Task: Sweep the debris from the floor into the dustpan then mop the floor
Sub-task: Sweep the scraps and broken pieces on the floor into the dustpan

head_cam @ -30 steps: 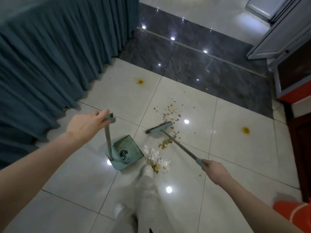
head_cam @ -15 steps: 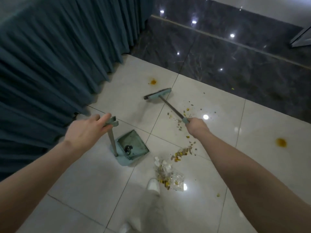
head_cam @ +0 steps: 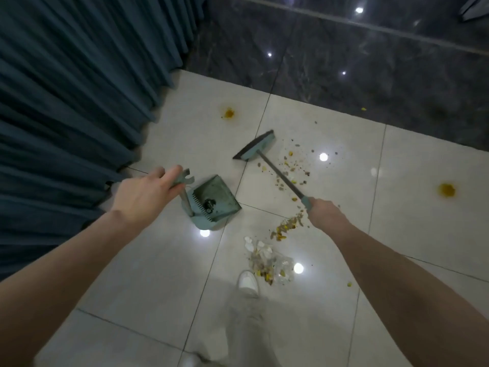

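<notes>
Now, left hand (head_cam: 144,193) holding dustpan (head_cam: 220,197), right hand (head_cam: 324,213) broom (head_cam: 255,150)

Glossy cream tiled floor (head_cam: 412,213) with thin dark grout lines, bordered at the far side by a band of dark veined marble (head_cam: 344,62) crossed by a pale strip (head_cam: 370,28). A pleated teal curtain (head_cam: 66,102) hangs to the floor at left. Round ceiling-light reflections (head_cam: 323,156) dot both surfaces.

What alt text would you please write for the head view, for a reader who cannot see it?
A person's right hand holds a broom beside scattered debris on pale tiles, while the left hand holds a long-handled dustpan near a teal curtain.
</notes>
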`<state>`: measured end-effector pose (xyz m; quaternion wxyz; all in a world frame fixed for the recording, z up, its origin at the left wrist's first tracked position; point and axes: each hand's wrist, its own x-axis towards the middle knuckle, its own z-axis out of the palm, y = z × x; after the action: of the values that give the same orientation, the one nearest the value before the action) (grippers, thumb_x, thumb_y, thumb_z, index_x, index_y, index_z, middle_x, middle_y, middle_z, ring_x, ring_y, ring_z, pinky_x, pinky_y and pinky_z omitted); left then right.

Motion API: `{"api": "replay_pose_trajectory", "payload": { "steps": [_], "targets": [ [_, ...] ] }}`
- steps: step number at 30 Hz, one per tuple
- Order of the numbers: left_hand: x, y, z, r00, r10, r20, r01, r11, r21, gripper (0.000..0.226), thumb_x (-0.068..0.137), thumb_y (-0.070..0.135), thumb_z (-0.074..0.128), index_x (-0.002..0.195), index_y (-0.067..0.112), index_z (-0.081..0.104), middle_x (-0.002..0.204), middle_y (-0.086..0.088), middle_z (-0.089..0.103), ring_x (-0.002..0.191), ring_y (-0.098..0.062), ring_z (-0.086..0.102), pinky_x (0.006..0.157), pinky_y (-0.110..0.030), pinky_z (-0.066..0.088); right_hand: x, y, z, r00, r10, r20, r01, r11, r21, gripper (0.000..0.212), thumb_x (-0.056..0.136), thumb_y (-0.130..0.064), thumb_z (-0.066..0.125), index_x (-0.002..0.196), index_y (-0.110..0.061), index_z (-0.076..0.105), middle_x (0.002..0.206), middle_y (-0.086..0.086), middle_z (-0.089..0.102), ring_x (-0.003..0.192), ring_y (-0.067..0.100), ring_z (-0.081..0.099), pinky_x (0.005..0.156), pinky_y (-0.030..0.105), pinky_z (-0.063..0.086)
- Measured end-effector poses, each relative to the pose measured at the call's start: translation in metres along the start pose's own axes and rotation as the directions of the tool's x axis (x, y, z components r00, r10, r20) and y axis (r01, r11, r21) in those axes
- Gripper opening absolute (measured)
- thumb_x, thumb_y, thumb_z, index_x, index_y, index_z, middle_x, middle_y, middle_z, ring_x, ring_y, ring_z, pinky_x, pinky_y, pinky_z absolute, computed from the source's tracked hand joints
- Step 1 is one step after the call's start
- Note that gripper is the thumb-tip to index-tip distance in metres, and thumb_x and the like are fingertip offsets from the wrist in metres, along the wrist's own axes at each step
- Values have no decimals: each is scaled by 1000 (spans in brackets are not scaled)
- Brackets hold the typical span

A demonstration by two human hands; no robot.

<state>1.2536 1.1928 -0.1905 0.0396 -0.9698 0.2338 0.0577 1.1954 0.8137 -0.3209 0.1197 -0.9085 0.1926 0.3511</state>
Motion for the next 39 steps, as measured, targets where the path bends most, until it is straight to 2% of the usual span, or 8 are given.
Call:
{"api": "replay_pose_trajectory", "payload": {
  "steps": [3, 11, 16, 19, 24, 28, 35, 39],
  "targets": [
    [1, 11, 1, 1000, 21, -8, -21, 1000, 8, 41, 92, 54, 25, 112, 21, 41, 81, -5, 55, 48, -25, 50, 39, -24, 26, -31, 37, 23, 1000, 28, -8, -28, 1000, 3, 32, 98, -25, 38, 128, -27, 46, 96, 7, 59, 81, 25, 57, 69, 32, 48],
    [-25, 29, 1, 996, 90, -27, -91, 995, -37, 29, 94, 48, 42, 108, 23, 39, 81, -6, 56, 53, -31, 57, 41, -28, 28, -161, 104, 95, 988, 147, 43, -150, 987, 60, 28, 100, -30, 37, 127, -28, 42, 93, 3, 61, 79, 20, 62, 74, 34, 57],
    [-52, 24, 0, 991, 136, -14, -136, 991, -17, 35, 96, 49, 36, 115, 21, 40, 87, -5, 57, 60, -31, 61, 43, -33, 41, -243, 110, 142, 972, 215, 95, -225, 968, 114, 35, 99, -28, 39, 135, -27, 43, 101, 6, 64, 86, 22, 64, 79, 35, 56],
    [-67, 22, -1, 987, 162, 2, -162, 986, -38, 35, 96, 49, 35, 118, 22, 39, 90, -5, 56, 64, -30, 61, 47, -36, 48, -282, 104, 165, 958, 260, 118, -275, 951, 138, 38, 100, -26, 39, 138, -29, 42, 97, 4, 65, 80, 20, 64, 72, 33, 57],
    [-82, 17, -1, 973, 233, -2, -232, 971, -63, 31, 96, 49, 34, 114, 25, 37, 88, -2, 54, 62, -27, 59, 45, -33, 44, -331, 91, 195, 943, 305, 134, -324, 934, 152, 39, 101, -26, 39, 139, -32, 41, 93, 3, 65, 77, 18, 64, 66, 29, 54],
    [-80, 8, -2, 959, 282, -14, -283, 959, -37, 31, 95, 52, 32, 113, 27, 36, 88, 0, 53, 62, -26, 60, 43, -29, 31, -347, 86, 196, 949, 301, 94, -314, 931, 187, 39, 101, -31, 42, 140, -35, 43, 93, 2, 66, 76, 16, 63, 62, 26, 49],
    [-39, -1, -18, 954, 298, -31, -297, 954, 28, 33, 94, 54, 33, 115, 27, 37, 93, 0, 57, 64, -26, 62, 43, -27, 29, -315, 98, 147, 954, 300, -21, -285, 923, 258, 34, 99, -35, 46, 132, -36, 54, 83, -5, 62, 72, 15, 59, 57, 25, 43],
    [-2, 4, -36, 949, 314, -34, -311, 948, 68, 35, 94, 53, 31, 118, 28, 37, 94, 0, 57, 65, -25, 62, 45, -31, 42, -275, 93, 106, 957, 279, -77, -244, 921, 303, 32, 100, -40, 45, 126, -30, 58, 83, -3, 63, 75, 18, 62, 63, 29, 48]
  ]
}}
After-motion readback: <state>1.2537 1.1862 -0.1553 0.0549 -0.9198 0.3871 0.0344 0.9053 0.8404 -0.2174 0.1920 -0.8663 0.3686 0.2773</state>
